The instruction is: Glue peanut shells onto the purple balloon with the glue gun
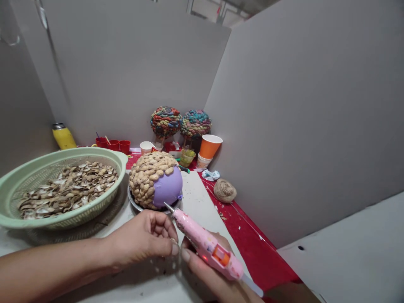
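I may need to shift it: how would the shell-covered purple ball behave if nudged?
The purple ball looks like a light balloon, so it probably shifts easily. Round, resting on a shallow metal dish, it may roll. Glued peanut shells seem brittle.

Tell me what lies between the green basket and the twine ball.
In the head view, the purple balloon, partly covered in peanut shells, sits there on a metal plate.

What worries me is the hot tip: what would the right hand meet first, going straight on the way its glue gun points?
Most likely the balloon: the right hand aims its glue gun up-left at the bare purple side, tip almost there. Depth is hard to judge, though.
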A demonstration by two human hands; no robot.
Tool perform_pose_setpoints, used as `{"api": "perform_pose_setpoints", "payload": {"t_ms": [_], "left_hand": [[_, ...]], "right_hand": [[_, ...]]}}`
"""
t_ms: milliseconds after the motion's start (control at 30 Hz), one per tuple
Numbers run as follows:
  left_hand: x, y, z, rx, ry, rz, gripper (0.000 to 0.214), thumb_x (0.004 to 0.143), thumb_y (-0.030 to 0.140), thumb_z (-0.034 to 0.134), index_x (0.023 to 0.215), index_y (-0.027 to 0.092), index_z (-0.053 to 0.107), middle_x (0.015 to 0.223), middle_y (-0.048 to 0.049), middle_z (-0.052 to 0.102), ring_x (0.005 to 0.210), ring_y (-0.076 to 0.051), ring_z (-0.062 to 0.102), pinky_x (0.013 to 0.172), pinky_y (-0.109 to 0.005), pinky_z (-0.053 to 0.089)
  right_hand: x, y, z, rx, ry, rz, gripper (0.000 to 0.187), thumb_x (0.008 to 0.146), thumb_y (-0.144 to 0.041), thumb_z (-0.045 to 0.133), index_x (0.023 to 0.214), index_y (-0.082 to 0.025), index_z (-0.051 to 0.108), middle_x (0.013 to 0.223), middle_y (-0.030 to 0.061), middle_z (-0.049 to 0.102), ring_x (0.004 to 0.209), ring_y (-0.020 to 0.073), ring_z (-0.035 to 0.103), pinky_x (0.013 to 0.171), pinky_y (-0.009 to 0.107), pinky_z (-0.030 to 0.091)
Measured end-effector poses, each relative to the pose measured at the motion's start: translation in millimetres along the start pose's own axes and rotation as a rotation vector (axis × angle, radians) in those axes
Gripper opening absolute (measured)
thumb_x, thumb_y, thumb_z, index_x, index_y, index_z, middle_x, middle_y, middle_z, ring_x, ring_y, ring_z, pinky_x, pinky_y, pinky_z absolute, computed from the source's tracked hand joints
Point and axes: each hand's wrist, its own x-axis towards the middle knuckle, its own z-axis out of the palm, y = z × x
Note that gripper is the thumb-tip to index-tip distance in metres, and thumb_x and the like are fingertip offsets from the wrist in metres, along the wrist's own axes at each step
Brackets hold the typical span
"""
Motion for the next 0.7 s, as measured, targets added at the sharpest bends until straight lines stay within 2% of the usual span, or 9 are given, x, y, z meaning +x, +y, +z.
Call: {"api": "perform_pose_setpoints", "payload": {"t_ms": [100,200,267,333,467,567,633,700], "left_hand": [[1.3,-6.9,2.4,0.023,0.006,0.038,0.013,0.059,0.017,0.068,0.064,0.015,0.057,0.057,0.0028,0.056,0.052,-0.009,0.045,0.053,-0.023,0.035],[-0.1,-8.2,3.9,0.060,0.101,0.071,0.014,0.059,0.018,0.069,0.064,0.015,0.056,0.055,0.0035,0.055,0.051,-0.009,0.045,0.051,-0.022,0.035],[-1.4,-7.1,4.4,0.068,0.171,0.086,0.018,0.062,0.023,0.073,0.066,0.015,0.057,0.053,0.0042,0.054,0.049,-0.008,0.044,0.050,-0.021,0.035],[-2.0,-5.9,4.7,0.044,0.195,0.091,0.024,0.063,0.030,0.077,0.067,0.015,0.059,0.053,0.0044,0.055,0.048,-0.008,0.045,0.049,-0.021,0.037],[-0.2,-7.0,5.9,-0.029,0.192,0.074,0.037,0.060,0.043,0.084,0.068,0.014,0.062,0.053,0.0041,0.055,0.048,-0.009,0.047,0.049,-0.021,0.040],[1.7,-11.4,6.7,-0.076,0.190,0.062,0.040,0.059,0.044,0.086,0.068,0.013,0.063,0.053,0.0037,0.056,0.048,-0.008,0.048,0.050,-0.021,0.040],[2.6,-14.5,6.8,-0.112,0.181,0.059,0.039,0.059,0.042,0.087,0.069,0.013,0.063,0.055,0.0023,0.060,0.049,-0.008,0.050,0.051,-0.020,0.040],[3.2,-16.8,6.5,-0.153,0.163,0.054,0.038,0.059,0.039,0.088,0.070,0.012,0.064,0.058,0.0004,0.063,0.051,-0.008,0.053,0.053,-0.020,0.041]], "right_hand": [[-1.3,13.3,8.5,-0.161,0.098,-0.134,0.015,0.084,-0.021,0.055,0.070,-0.022,0.052,0.062,-0.0049,0.045,0.054,0.0107,0.041,0.049,0.021,0.037],[-2.5,22.0,17.1,-0.340,0.301,-0.247,0.020,0.081,-0.014,0.054,0.065,-0.022,0.046,0.061,-0.0049,0.045,0.052,0.0106,0.043,0.052,0.022,0.039],[-4.2,22.1,20.2,-0.362,0.418,-0.260,0.022,0.080,-0.016,0.054,0.063,-0.023,0.043,0.060,-0.0048,0.045,0.050,0.0108,0.044,0.051,0.023,0.040],[-7.0,19.3,21.2,-0.301,0.473,-0.218,0.022,0.081,-0.022,0.056,0.063,-0.023,0.045,0.058,-0.0046,0.046,0.049,0.0112,0.044,0.048,0.023,0.039],[-14.4,16.7,22.3,-0.137,0.476,-0.051,0.024,0.082,-0.037,0.063,0.064,-0.022,0.055,0.056,-0.0039,0.048,0.048,0.0125,0.047,0.045,0.023,0.040],[-16.8,21.0,25.5,-0.034,0.478,0.045,0.023,0.080,-0.044,0.066,0.077,-0.021,0.068,0.063,0.0002,0.061,0.055,0.0161,0.058,0.053,0.024,0.048],[-15.8,24.0,26.9,0.043,0.435,0.067,0.027,0.080,-0.046,0.067,0.086,-0.020,0.071,0.072,0.0038,0.069,0.065,0.0195,0.066,0.062,0.026,0.054],[-13.2,25.3,26.6,0.097,0.339,0.084,0.027,0.080,-0.046,0.068,0.088,-0.020,0.072,0.076,0.0058,0.072,0.070,0.0213,0.069,0.067,0.027,0.056]]}}
